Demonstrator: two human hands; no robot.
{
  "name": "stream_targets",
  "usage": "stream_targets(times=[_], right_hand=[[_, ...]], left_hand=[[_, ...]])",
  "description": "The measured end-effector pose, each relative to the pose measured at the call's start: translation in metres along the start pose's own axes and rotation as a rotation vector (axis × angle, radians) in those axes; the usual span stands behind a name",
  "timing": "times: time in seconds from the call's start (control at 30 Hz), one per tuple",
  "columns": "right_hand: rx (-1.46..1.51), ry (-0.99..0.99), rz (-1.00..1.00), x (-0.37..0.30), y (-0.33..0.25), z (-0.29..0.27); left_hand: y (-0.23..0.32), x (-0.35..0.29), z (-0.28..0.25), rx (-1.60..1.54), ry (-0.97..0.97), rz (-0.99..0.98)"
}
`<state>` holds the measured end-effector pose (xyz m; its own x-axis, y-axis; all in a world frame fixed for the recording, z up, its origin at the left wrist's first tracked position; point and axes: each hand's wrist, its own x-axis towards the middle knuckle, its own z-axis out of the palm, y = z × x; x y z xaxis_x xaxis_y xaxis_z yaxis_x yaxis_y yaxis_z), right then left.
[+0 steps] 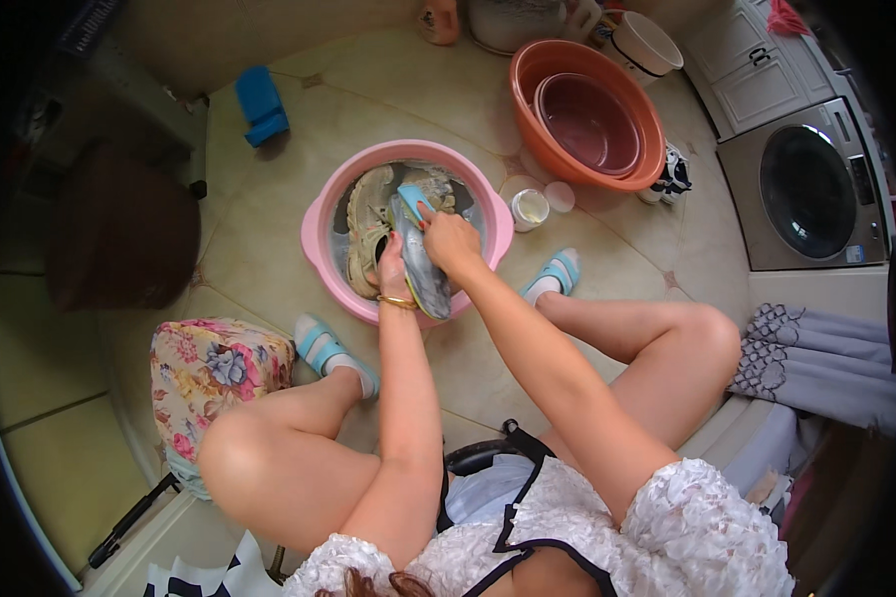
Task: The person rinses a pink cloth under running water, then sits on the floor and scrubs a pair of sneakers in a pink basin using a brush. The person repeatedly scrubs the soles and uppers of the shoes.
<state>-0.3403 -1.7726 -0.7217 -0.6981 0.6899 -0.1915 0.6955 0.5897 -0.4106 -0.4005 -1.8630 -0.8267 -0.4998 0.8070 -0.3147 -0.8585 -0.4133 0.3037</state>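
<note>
Grey shoe (423,279): lifted straight ahead of the seated person, between two bare hands, its near end over the front rim of a pink basin (405,149).
Long axis: pointing away from the person, slanted, near end to the right, far end to the left.
Left hand (392,269): closed on the shoe's left edge, thumb up; the fingers beneath are hidden.
Right hand (451,243): farther forward, reaching in from the right, fist wrapped around a light-blue brush (411,197) at the shoe's far end; bristle contact cannot be told.
Nearer hand: the left, to the shoe's middle; the right, to its far end.
Beige shoe (365,214): in the basin, just left of the grey one.
White jar (530,210): uncapped, on the tiles just right of the basin.
</note>
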Motion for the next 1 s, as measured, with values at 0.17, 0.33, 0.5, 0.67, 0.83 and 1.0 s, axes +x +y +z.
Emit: stream_targets(times=[0.17,0.33,0.5,0.67,0.83,1.0], right_hand=[[0.006,-0.177,-0.089,-0.092,-0.008,-0.027],[-0.040,-0.179,-0.096,-0.101,-0.018,-0.042],[-0.050,0.073,-0.123,-0.058,-0.008,-0.020],[-0.067,-0.149,-0.030,-0.115,-0.019,-0.031],[0.027,0.029,-0.049,-0.045,-0.010,-0.026],[0.348,0.025,0.023,-0.050,0.008,-0.038]], left_hand=[[0.017,-0.005,-0.033,-0.071,-0.091,-0.054],[0.009,-0.012,-0.003,-0.184,-0.122,-0.029],[-0.004,-0.009,0.023,-0.261,-0.119,-0.144],[0.014,-0.006,-0.004,-0.178,-0.223,-0.009],[-0.012,0.002,0.011,-0.071,0.040,0.180],[0.022,-0.008,0.033,0.014,0.062,0.361]])
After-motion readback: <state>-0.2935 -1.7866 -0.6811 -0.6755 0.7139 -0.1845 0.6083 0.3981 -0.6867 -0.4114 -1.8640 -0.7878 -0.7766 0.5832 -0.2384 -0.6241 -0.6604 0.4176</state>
